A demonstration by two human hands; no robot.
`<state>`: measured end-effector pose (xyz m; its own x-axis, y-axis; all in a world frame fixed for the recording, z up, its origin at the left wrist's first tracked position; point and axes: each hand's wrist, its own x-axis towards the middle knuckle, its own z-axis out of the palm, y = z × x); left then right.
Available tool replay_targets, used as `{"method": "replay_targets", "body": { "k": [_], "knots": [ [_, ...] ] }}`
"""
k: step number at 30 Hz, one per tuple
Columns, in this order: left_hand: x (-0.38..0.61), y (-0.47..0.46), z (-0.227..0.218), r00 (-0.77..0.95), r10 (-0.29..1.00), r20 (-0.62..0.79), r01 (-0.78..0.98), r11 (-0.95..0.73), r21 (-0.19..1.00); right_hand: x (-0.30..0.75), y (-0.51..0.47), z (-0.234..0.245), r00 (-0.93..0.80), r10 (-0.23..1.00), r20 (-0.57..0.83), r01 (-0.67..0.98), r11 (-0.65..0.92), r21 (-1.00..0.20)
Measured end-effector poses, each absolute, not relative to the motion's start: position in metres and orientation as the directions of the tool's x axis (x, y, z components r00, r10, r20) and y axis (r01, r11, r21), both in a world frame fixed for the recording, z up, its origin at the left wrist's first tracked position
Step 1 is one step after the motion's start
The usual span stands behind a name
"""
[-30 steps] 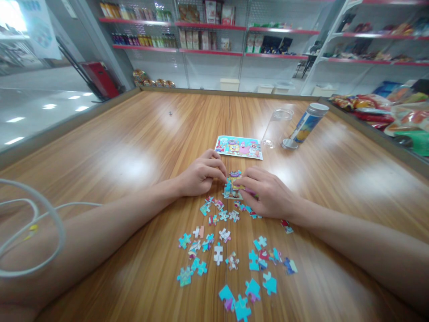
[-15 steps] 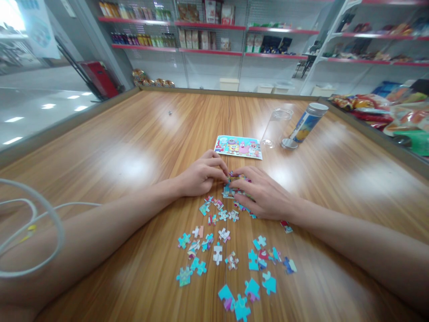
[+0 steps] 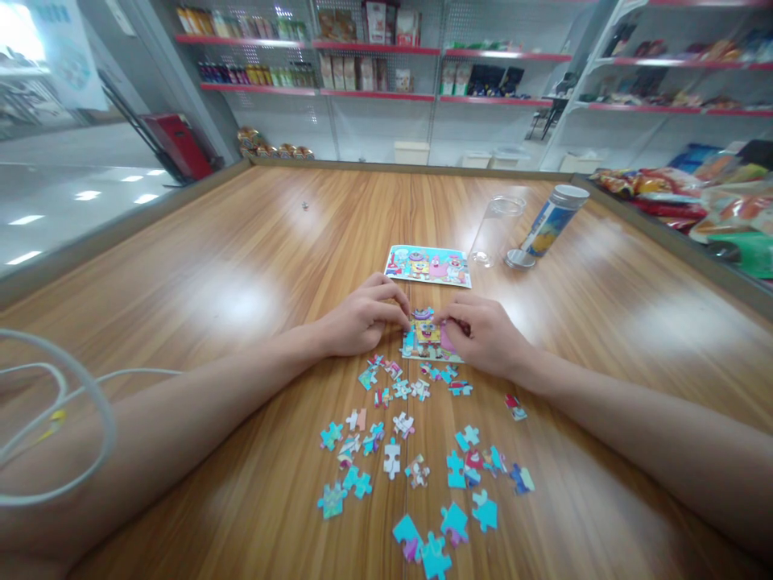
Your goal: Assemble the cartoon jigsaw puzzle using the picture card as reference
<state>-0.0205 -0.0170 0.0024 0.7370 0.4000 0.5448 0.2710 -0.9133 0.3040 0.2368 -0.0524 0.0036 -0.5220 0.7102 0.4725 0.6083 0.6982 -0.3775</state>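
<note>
A partly joined jigsaw puzzle [image 3: 427, 332] with a yellow cartoon figure lies flat between my hands. My left hand [image 3: 368, 316] is closed, its bent fingertips against the puzzle's left edge. Over the right side of the puzzle, my right hand [image 3: 486, 332] is curled, thumb and index finger at its upper right part; the fingertips partly hide what they touch. Loose puzzle pieces lie nearer to me, among them a white piece [image 3: 392, 458], a blue piece [image 3: 485, 511] and a red one [image 3: 515, 407]. Behind the puzzle sits a picture card [image 3: 428, 266] with cartoon figures.
A clear plastic tube [image 3: 498, 229] and a blue can [image 3: 556, 220] stand at the back right, a metal lid [image 3: 520, 258] beside them. A white cable [image 3: 109, 419] loops over my left forearm. Raised edging [image 3: 121, 213] borders the wooden table; snack bags [image 3: 658, 189] lie beyond it.
My right hand has drawn its fingers back and curled them, uncovering the puzzle's middle and some pieces below it. My left hand has stayed almost still.
</note>
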Motion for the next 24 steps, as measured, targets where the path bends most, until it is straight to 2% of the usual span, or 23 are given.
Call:
{"method": "replay_targets", "body": {
  "k": [6,12,18,24],
  "knots": [
    [-0.0211,-0.0165,0.0014,0.738,0.416,0.531,0.29,-0.906,0.308,0.2387,-0.0467,0.0009,-0.496,0.723,0.481,0.571,0.689,-0.446],
    [-0.0197,-0.0169,0.0003,0.738,0.409,0.537,0.296,-0.911,0.288,0.2384,-0.0483,0.0017,-0.496,0.718,0.488,0.569,0.693,-0.442],
    [-0.0192,-0.0131,-0.0055,0.746,0.357,0.562,0.218,-0.929,0.3,0.2377,-0.0488,0.0027,-0.512,0.701,0.497,0.56,0.711,-0.426],
    [-0.0191,-0.0115,-0.0066,0.734,0.377,0.565,0.237,-0.922,0.307,0.2392,-0.0453,0.002,-0.492,0.712,0.501,0.583,0.696,-0.419]
  ]
}}
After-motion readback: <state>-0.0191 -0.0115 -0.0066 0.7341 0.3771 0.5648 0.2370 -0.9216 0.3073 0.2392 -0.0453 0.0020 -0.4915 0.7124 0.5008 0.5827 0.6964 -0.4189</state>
